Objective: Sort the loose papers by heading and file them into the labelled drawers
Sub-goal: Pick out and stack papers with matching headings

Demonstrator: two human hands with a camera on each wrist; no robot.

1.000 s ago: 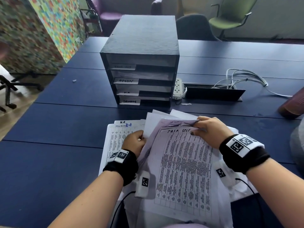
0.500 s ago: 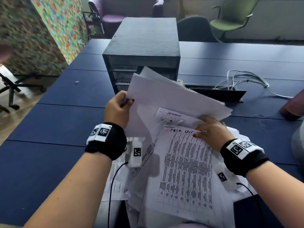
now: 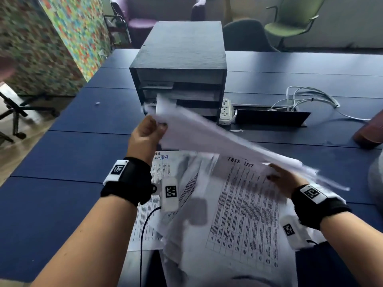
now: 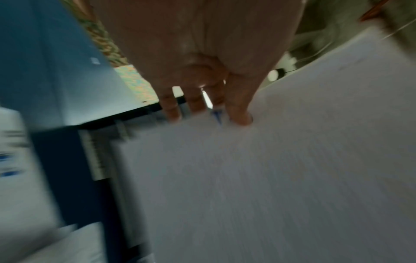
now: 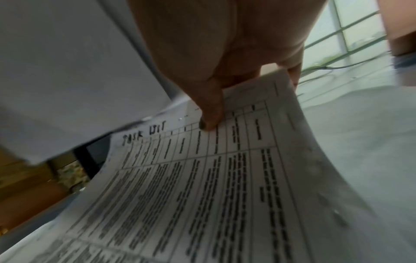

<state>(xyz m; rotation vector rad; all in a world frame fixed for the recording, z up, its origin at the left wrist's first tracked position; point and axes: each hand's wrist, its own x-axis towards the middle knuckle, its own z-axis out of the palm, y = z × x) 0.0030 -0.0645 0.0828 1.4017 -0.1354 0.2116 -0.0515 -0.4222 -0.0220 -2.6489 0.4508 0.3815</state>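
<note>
A dark drawer unit (image 3: 182,50) with labelled drawers stands on the blue table (image 3: 62,154). My left hand (image 3: 148,133) pinches the corner of a bundle of white sheets (image 3: 217,139), lifted in front of the unit and blurred by motion; the same bundle (image 4: 270,178) fills the left wrist view. Below lies a printed sheet headed TASK LIST (image 3: 244,204). My right hand (image 3: 284,179) pinches its top right corner, thumb on top (image 5: 210,113) and fingers beneath. More loose papers (image 3: 157,179) lie under my left wrist.
A white power strip (image 3: 226,109) and an open cable box (image 3: 269,119) with white cables (image 3: 306,98) sit right of the unit. A brown object (image 3: 371,129) stands at the table's right edge. Chairs (image 3: 294,21) stand behind the table.
My left hand lifted a bundle of sheets off the pile and carried it up and forward, toward the drawer unit. My right hand shifted right along the TASK LIST sheet's top edge.
</note>
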